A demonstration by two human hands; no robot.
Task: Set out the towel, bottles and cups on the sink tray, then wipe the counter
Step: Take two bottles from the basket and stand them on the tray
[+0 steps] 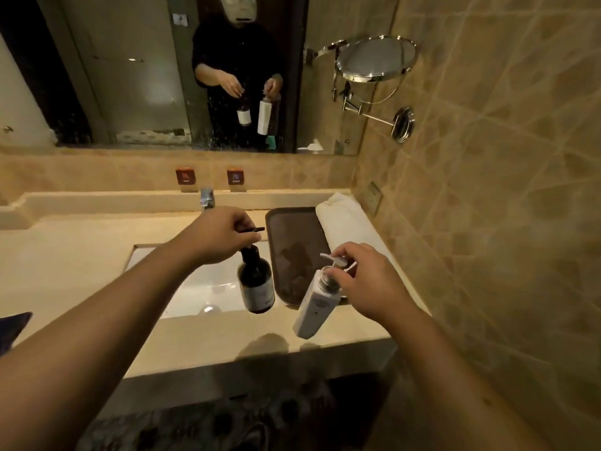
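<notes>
My left hand (221, 236) grips the pump top of a dark bottle (257, 283), which hangs in the air over the basin's right edge. A white pump bottle (312, 309) dangles from my right hand (367, 281), held by its pump above the counter's front. Between and behind the two bottles lies a dark rectangular tray (294, 236) with nothing on it. A folded white towel (344, 222) rests on the counter just right of the tray, against the wall.
The white basin (195, 284) sits in the beige counter (65, 255), with a chrome faucet (206, 198) behind it. Two small signs (185, 177) stand on the back ledge. A round swing-arm mirror (375, 58) juts from the tiled right wall.
</notes>
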